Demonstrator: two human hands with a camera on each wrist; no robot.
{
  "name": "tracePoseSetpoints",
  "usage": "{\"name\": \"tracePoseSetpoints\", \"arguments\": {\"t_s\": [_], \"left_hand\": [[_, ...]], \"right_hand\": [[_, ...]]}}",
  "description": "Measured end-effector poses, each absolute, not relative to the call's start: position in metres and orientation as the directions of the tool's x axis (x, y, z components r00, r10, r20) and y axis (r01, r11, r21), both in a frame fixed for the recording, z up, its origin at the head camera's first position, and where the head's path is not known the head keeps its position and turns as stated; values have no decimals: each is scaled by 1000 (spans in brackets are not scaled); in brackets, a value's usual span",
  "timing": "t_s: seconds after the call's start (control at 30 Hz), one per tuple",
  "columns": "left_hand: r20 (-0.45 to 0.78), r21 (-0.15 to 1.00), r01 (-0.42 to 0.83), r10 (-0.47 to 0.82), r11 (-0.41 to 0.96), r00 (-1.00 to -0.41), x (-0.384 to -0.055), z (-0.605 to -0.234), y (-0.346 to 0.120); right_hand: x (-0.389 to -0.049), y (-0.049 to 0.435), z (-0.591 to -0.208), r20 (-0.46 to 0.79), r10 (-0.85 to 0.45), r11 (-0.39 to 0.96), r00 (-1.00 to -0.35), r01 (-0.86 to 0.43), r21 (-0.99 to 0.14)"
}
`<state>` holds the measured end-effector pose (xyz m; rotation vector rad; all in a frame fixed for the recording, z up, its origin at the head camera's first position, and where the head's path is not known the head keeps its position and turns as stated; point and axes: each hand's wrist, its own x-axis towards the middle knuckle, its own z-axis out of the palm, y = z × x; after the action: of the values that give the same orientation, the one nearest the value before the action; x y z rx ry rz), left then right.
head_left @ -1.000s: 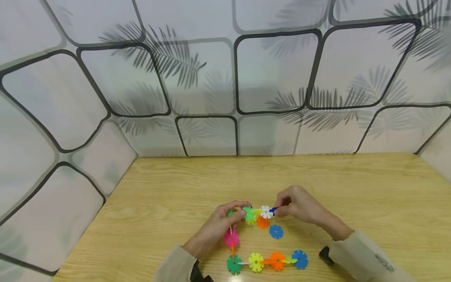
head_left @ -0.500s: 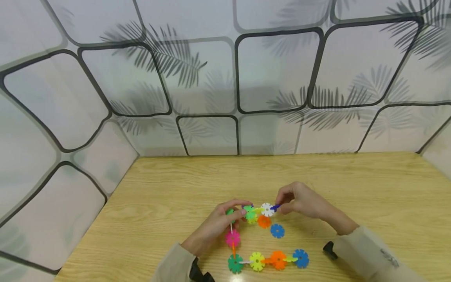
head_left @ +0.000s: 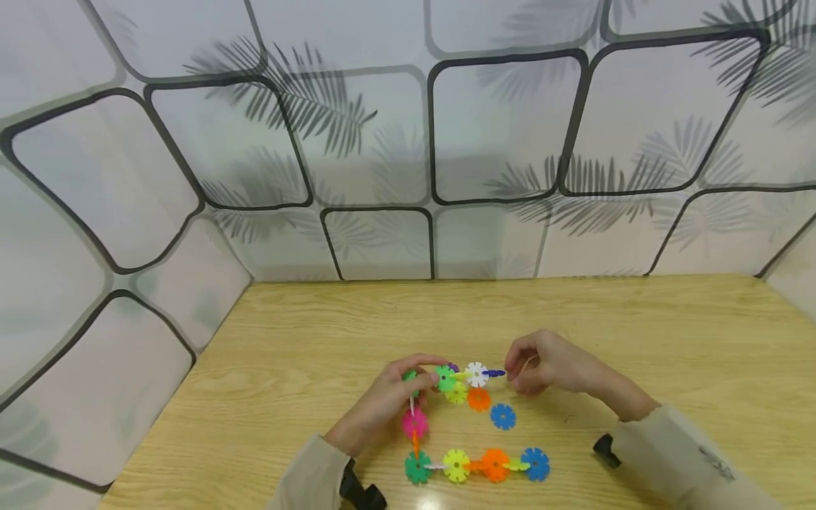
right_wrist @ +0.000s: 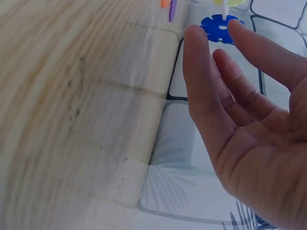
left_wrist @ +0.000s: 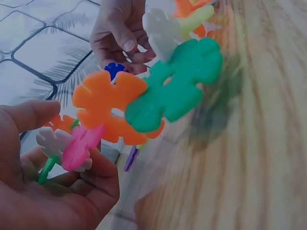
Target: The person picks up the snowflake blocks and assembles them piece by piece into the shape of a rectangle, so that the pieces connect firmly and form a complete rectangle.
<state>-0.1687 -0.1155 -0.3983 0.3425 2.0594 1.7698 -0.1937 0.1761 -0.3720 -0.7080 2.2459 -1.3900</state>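
A chain of notched plastic snowflake discs bends around the table's front middle. My left hand (head_left: 376, 404) holds its far left corner, thumb and fingers about a light green disc (head_left: 444, 377). From there a yellow link leads to a white disc (head_left: 477, 374) and a dark blue disc (head_left: 494, 373) seen edge-on at the end. Just right of that end is my right hand (head_left: 554, 365), holding nothing; in the right wrist view its thumb and forefinger stand apart, with the dark blue disc (right_wrist: 221, 28) beyond them. A pink disc (head_left: 415, 423) joins the corner to the near row.
Inside the bend lie an orange disc (head_left: 479, 399), a yellow disc (head_left: 456, 393) and a blue disc (head_left: 503, 416). The near row runs from a dark green disc (head_left: 418, 468) to another blue disc (head_left: 535, 464). A patterned wall (head_left: 491, 134) borders the wooden table (head_left: 287, 319).
My right hand has let go of the dark blue disc and drawn off to the right. My left hand and the chain have shifted slightly left.
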Motion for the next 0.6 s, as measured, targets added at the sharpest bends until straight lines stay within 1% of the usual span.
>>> {"name": "tracePoseSetpoints", "arguments": {"t_s": [0.13, 0.27, 0.4, 0.6], "left_hand": [[-126, 986, -68, 418, 152, -900, -170, -399, -117], [-103, 990, -57, 400, 127, -911, -170, -400, -118], [-91, 992, -50, 379, 116, -921, -170, -399, -119], [-101, 988, -51, 363, 143, -926, -171, -398, -119]], "right_hand": [[-193, 175, -374, -115, -614, 377, -781, -163, -912], [-191, 174, -378, -133, -634, 370, -762, -149, -917], [-190, 172, -381, -136, -655, 375, -743, -163, -913], [-190, 167, -384, -125, -684, 380, -718, -205, -902]]}}
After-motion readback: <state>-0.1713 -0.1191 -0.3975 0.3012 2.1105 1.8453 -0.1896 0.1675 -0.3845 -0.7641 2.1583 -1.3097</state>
